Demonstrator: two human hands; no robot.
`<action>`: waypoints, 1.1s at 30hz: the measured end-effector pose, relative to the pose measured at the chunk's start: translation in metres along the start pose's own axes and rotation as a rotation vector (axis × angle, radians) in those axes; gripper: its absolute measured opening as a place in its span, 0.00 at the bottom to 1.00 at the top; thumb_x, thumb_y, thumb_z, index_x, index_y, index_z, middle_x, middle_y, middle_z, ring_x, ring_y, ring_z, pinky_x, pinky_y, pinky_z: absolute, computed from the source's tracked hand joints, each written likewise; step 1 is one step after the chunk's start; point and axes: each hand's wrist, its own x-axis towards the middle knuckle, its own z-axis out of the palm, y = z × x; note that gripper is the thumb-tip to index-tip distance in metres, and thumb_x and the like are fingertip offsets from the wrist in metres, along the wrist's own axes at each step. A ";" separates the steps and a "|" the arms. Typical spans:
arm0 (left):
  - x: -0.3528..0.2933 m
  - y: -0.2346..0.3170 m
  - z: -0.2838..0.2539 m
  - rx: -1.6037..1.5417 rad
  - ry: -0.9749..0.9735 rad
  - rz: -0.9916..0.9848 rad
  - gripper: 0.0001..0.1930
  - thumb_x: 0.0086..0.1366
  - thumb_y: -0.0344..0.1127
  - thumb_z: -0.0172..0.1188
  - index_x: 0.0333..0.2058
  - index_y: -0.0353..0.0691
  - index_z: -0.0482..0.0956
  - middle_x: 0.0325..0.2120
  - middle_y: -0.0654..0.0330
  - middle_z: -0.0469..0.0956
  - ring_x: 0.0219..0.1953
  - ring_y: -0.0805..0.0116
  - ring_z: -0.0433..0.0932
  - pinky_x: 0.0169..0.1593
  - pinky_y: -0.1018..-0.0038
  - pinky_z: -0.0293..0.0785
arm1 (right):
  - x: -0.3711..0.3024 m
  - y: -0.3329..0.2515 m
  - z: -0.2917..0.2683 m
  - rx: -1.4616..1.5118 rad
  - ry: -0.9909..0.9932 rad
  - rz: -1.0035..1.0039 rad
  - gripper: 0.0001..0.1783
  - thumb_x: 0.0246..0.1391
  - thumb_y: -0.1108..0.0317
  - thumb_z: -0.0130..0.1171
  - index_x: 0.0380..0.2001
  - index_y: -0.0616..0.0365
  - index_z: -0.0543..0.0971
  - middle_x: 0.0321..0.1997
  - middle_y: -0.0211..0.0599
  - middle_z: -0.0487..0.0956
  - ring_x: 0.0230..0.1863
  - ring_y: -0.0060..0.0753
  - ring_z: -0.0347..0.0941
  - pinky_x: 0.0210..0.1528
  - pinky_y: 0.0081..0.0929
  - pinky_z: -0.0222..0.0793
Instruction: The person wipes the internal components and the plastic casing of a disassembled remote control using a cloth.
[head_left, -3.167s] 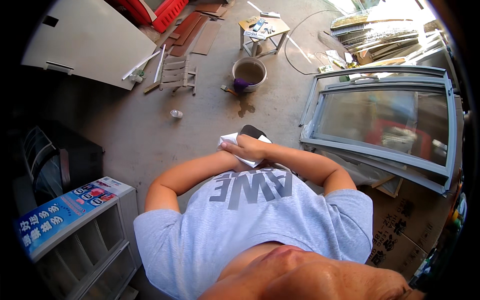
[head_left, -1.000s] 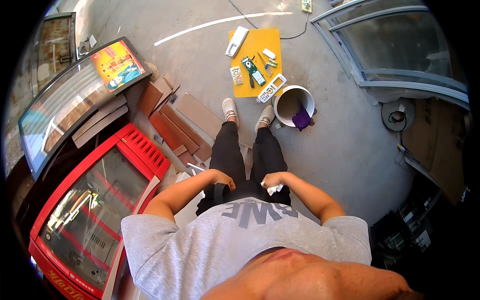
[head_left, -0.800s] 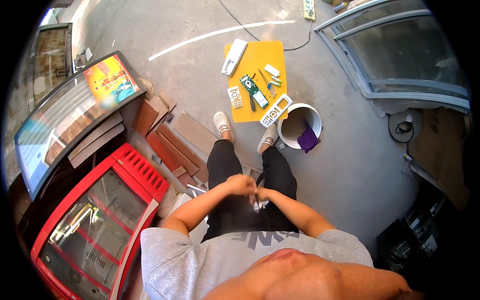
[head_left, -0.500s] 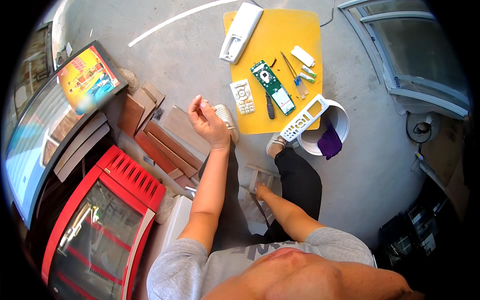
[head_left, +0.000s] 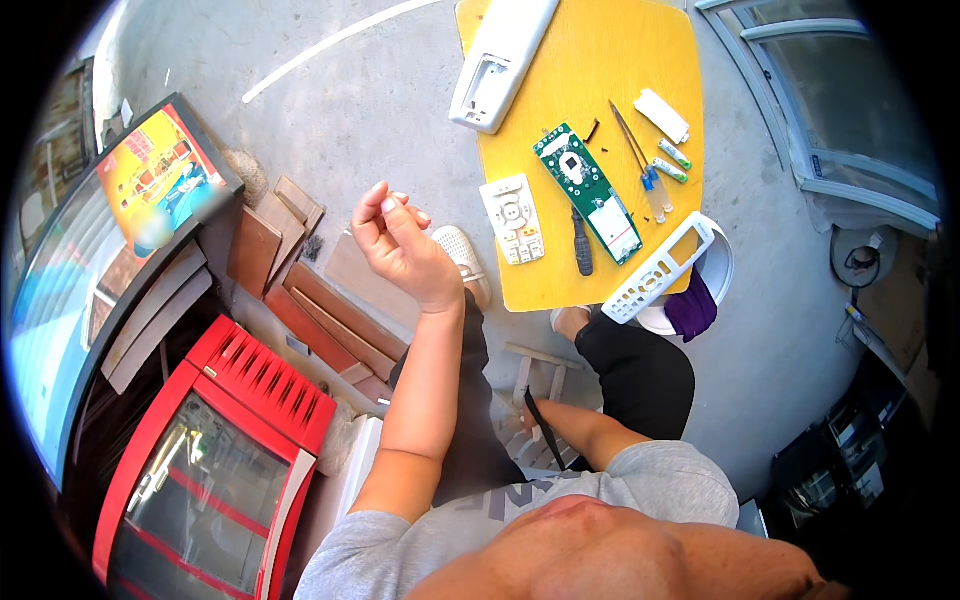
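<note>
My left hand (head_left: 408, 250) is raised left of the yellow table (head_left: 520, 285), with its fingers loosely curled and nothing visible in them. Low beside a wooden stool (head_left: 545, 360), my right hand (head_left: 527, 420) is partly hidden next to a dark strap-like piece. Its grip does not show. On the table lie a green circuit board (head_left: 590, 195), a white button pad (head_left: 513, 220), a black screwdriver (head_left: 582, 245) and a white back shell (head_left: 505, 60). A white front shell with button holes (head_left: 655, 272) reaches over the table's near right edge.
Two thin screwdrivers with clear handles (head_left: 655, 195), batteries (head_left: 672, 160) and a white cover (head_left: 662, 115) lie at the table's right. Below its corner stands a white bucket (head_left: 722, 260) with a purple cloth (head_left: 692, 308). Boards (head_left: 335, 320) and a red cabinet (head_left: 200, 450) flank my left.
The view has shifted, so the table appears larger and farther right. My left hand stays raised with fingers curled. My right hand has shifted lower beside the stool, where the dark strap-like piece shows.
</note>
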 end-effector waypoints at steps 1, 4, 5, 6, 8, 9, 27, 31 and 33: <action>0.001 0.002 -0.001 -0.013 -0.006 0.005 0.07 0.69 0.30 0.47 0.44 0.38 0.71 0.31 0.64 0.70 0.26 0.82 0.65 0.30 0.84 0.64 | 0.001 -0.004 -0.024 -0.009 0.063 0.003 0.29 0.50 0.58 0.58 0.52 0.65 0.72 0.49 0.51 0.76 0.47 0.48 0.75 0.47 0.38 0.71; -0.010 0.012 0.006 -0.076 -0.117 0.047 0.08 0.70 0.30 0.47 0.43 0.37 0.71 0.31 0.64 0.70 0.26 0.82 0.65 0.31 0.84 0.65 | 0.004 -0.018 -0.094 -0.059 0.386 0.060 0.27 0.51 0.58 0.57 0.51 0.65 0.73 0.48 0.50 0.77 0.44 0.48 0.75 0.45 0.38 0.72; -0.012 0.015 0.008 -0.106 -0.154 0.068 0.08 0.70 0.30 0.47 0.43 0.37 0.71 0.31 0.63 0.70 0.26 0.81 0.65 0.32 0.84 0.65 | 0.007 -0.021 -0.122 -0.083 0.505 0.084 0.27 0.51 0.58 0.57 0.51 0.65 0.73 0.47 0.50 0.77 0.43 0.48 0.76 0.44 0.39 0.72; -0.010 0.014 0.007 -0.138 -0.170 0.092 0.08 0.70 0.30 0.46 0.44 0.37 0.71 0.31 0.63 0.70 0.26 0.81 0.65 0.32 0.84 0.66 | 0.012 -0.025 -0.148 -0.102 0.600 0.110 0.26 0.52 0.58 0.57 0.50 0.65 0.73 0.46 0.50 0.77 0.42 0.48 0.76 0.43 0.39 0.72; -0.006 0.024 0.004 -0.189 -0.194 0.143 0.08 0.70 0.30 0.47 0.44 0.37 0.71 0.31 0.63 0.70 0.28 0.82 0.65 0.32 0.84 0.66 | 0.017 -0.036 -0.197 -0.144 0.761 0.142 0.25 0.52 0.59 0.56 0.50 0.64 0.74 0.45 0.49 0.78 0.40 0.48 0.76 0.42 0.39 0.72; -0.007 0.031 0.002 -0.210 -0.207 0.165 0.08 0.70 0.31 0.47 0.45 0.38 0.71 0.31 0.64 0.69 0.28 0.83 0.65 0.32 0.84 0.67 | 0.019 -0.041 -0.217 -0.161 0.809 0.154 0.25 0.53 0.59 0.56 0.49 0.64 0.74 0.45 0.49 0.78 0.40 0.48 0.77 0.41 0.39 0.73; -0.068 0.028 -0.065 -0.007 -0.493 0.364 0.14 0.69 0.40 0.49 0.43 0.37 0.76 0.32 0.63 0.75 0.27 0.79 0.70 0.33 0.81 0.69 | -0.244 -0.125 -0.099 0.018 1.490 -0.763 0.18 0.62 0.54 0.51 0.36 0.61 0.76 0.31 0.38 0.78 0.33 0.30 0.75 0.37 0.29 0.69; -0.102 0.046 -0.082 0.118 -1.229 -0.229 0.28 0.69 0.55 0.47 0.59 0.42 0.65 0.50 0.57 0.72 0.43 0.72 0.75 0.43 0.74 0.74 | -0.313 -0.131 -0.094 0.778 1.552 -1.571 0.25 0.68 0.49 0.36 0.46 0.58 0.73 0.44 0.35 0.76 0.39 0.24 0.70 0.45 0.23 0.68; -0.127 0.089 -0.090 -0.111 -1.369 -0.541 0.31 0.68 0.54 0.51 0.63 0.44 0.58 0.53 0.55 0.68 0.47 0.68 0.74 0.46 0.71 0.74 | -0.333 -0.139 -0.102 0.757 1.652 -1.716 0.29 0.69 0.48 0.31 0.52 0.58 0.72 0.50 0.40 0.74 0.47 0.27 0.69 0.52 0.26 0.65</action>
